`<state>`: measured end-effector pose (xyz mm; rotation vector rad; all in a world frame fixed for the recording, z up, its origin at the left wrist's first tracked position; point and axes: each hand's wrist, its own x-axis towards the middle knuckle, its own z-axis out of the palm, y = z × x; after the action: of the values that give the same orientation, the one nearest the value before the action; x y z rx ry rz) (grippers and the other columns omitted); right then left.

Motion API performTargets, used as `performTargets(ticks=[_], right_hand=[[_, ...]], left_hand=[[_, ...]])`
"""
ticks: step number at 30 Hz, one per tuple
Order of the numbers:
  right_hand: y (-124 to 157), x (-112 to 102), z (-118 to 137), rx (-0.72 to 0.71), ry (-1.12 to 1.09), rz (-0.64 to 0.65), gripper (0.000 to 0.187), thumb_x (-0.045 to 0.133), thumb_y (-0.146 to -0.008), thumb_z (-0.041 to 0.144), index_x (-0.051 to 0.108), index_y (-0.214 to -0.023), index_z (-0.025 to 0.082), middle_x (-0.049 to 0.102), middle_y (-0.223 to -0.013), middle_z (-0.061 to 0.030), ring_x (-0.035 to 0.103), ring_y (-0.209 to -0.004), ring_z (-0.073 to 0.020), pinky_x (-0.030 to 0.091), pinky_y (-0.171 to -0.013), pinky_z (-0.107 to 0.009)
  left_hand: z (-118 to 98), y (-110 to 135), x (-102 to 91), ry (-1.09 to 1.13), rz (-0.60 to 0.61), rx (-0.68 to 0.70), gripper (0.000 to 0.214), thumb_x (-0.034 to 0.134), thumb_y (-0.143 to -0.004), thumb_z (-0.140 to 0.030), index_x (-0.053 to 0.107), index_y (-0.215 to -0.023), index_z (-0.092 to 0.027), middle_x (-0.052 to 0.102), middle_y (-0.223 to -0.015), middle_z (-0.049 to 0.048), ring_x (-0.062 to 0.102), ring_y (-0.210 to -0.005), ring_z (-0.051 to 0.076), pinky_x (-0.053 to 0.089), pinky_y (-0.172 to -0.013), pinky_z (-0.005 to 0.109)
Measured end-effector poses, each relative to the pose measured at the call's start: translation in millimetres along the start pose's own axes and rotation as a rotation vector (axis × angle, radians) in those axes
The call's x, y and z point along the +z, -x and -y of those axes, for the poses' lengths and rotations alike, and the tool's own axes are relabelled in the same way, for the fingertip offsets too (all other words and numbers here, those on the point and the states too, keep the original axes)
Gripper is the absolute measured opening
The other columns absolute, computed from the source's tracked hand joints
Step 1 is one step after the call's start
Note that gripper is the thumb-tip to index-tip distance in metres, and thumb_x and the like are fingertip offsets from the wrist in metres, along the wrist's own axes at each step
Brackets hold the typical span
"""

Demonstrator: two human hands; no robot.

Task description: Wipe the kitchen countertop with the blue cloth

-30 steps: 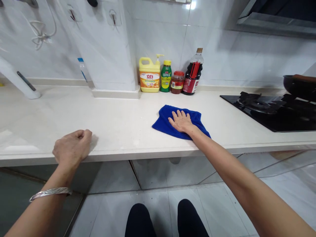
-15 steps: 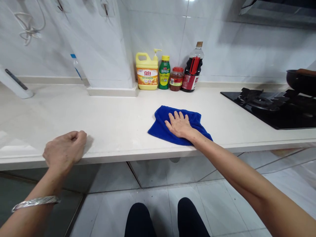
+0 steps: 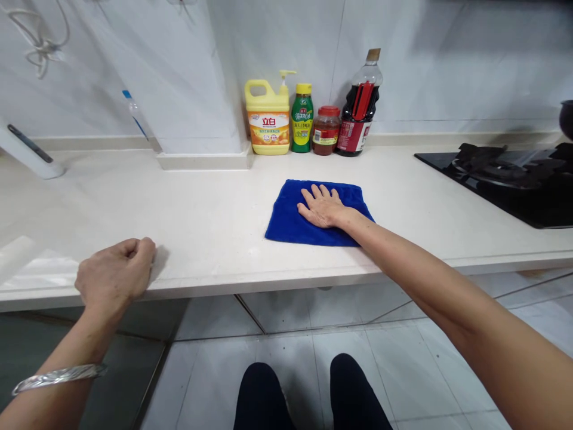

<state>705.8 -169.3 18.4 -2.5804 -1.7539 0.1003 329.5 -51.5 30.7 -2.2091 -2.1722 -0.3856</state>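
A blue cloth (image 3: 286, 218) lies flat on the pale countertop (image 3: 215, 209) near its front edge. My right hand (image 3: 321, 207) rests palm down on the cloth with the fingers stretched out and held together. My left hand (image 3: 115, 276) is curled into a loose fist on the front edge of the countertop, well to the left of the cloth, with nothing visible in it. A silver bracelet (image 3: 58, 376) sits on my left wrist.
Against the tiled back wall stand a yellow detergent jug (image 3: 267, 119), a green bottle (image 3: 302, 118), a red-lidded jar (image 3: 325, 130) and a dark sauce bottle (image 3: 360, 108). A black gas hob (image 3: 505, 176) lies at the right. A white object (image 3: 27, 155) leans at far left.
My right hand has slid the blue cloth a little to the left, and the cloth now lies flatter and squarer. My left fist has stayed at the counter edge.
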Motion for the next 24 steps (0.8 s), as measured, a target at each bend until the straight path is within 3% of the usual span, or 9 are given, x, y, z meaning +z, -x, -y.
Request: performTargets(ticks=[5,13,24], right_hand=[[-13.5,-1.1,-1.2,0.013,0.003,-0.011,0.075,0.019,-0.1,0.061,0.022,-0.161,0.019,0.018,-0.167,-0.0145,0.014,-0.152,-0.0401,0.016,-0.12,-0.062],[-16.9,0.6,-0.5,0.03,-0.034,-0.056,0.073,0.02,-0.1,0.06,0.024,-0.16,0.019,0.019,-0.167,-0.0129,0.014,-0.152,-0.0389,0.014,-0.12,-0.06],[-14.3,-0.6,-0.7,0.034,-0.041,-0.057,0.071,0.022,-0.101,0.059,0.025,-0.16,0.02,0.019,-0.167,-0.0125,0.015,-0.152,-0.0365,0.014,-0.121,-0.058]], left_hand=[[2.3,-1.7,1.9,0.019,-0.012,0.0,0.042,0.033,-0.084,-0.052,0.067,-0.081,-0.026,0.051,-0.068,0.0065,0.047,-0.069,0.027,0.039,-0.067,0.034],[2.2,-1.8,2.2,0.096,-0.005,-0.025,0.038,0.035,-0.083,-0.052,0.062,-0.077,-0.027,0.044,-0.068,0.0056,0.031,-0.063,0.023,0.03,-0.064,0.033],[3.4,-1.0,1.5,0.067,0.005,-0.007,0.041,0.032,-0.085,-0.051,0.064,-0.079,-0.026,0.046,-0.069,0.006,0.034,-0.063,0.023,0.031,-0.063,0.031]])
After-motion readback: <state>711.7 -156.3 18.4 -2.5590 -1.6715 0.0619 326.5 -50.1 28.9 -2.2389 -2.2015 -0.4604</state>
